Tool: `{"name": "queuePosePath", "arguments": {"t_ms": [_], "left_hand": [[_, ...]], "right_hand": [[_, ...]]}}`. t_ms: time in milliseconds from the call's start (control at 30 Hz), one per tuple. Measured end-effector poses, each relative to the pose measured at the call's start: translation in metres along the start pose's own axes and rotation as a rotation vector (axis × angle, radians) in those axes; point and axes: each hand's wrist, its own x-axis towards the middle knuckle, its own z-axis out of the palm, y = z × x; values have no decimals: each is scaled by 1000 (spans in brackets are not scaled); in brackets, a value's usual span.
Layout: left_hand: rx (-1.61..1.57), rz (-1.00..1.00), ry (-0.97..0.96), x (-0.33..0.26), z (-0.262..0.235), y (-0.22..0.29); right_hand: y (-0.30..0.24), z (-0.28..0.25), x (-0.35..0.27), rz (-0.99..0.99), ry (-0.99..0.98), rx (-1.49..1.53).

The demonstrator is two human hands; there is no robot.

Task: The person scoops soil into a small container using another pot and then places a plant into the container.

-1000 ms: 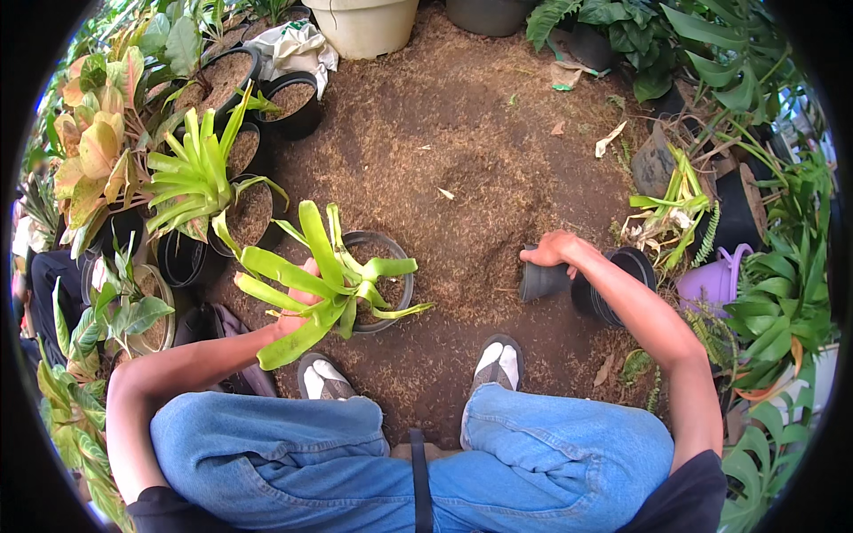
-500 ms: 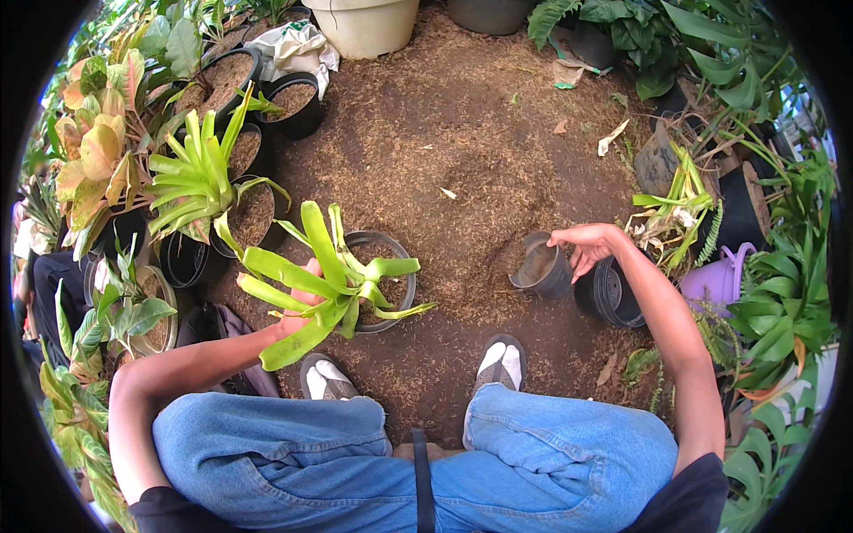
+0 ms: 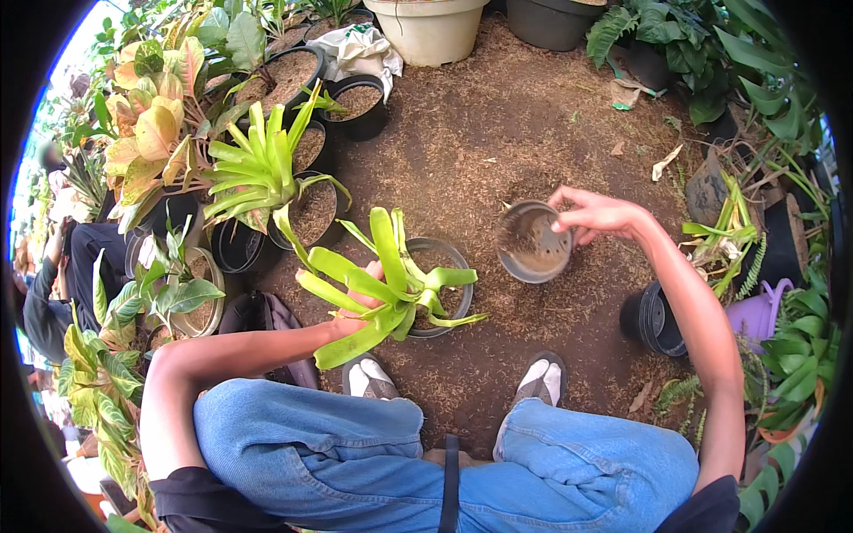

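Observation:
My left hand (image 3: 362, 286) is closed around a light-green bromeliad (image 3: 388, 289), its fingers partly covered by the broad leaves. The plant leans over a round dark pot (image 3: 466, 298) with soil in it. My right hand (image 3: 597, 216) grips the rim of a small grey-black plastic pot (image 3: 536, 253), thumb and fingers on its right side. This small pot is tilted, its mouth facing me, with soil clinging to the inside.
Stacked black pots (image 3: 657, 322) lie beside my right forearm, with a purple pot (image 3: 755, 311) beyond. Leafy potted plants (image 3: 253, 173) crowd the left. A large cream pot (image 3: 431, 31) stands at the back. Another person's dark-clothed leg (image 3: 98, 258) shows at far left.
My right hand has brought the small pot leftward, away from the stacked black pots, and turned its mouth toward me. My left hand stays on the bromeliad. The whole view has shifted slightly.

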Motion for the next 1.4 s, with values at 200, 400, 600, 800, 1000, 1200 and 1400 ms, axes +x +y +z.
{"name": "queuePosePath", "arguments": {"t_ms": [200,400,600,800,1000,1200,1400], "left_hand": [[73,-5,-3,1,-3,1],[95,-15,2,3,-3,3],[109,59,11,-14,24,-44],[-305,-145,-23,-19,34,-55],[-281,-268,-71,-22,30,-56],[-557,-370,-60,-21,23,-45],[-292,-234,-27,-4,15,-23]], "right_hand": [[-92,48,14,-259,229,-543],[-124,105,2,-439,299,-895],[-132,118,-1,-471,354,-1004],[-118,123,3,-490,385,-972],[-100,95,-6,-380,459,-815],[-70,51,-26,-140,258,-686],[15,43,-4,252,-292,-850]]}}
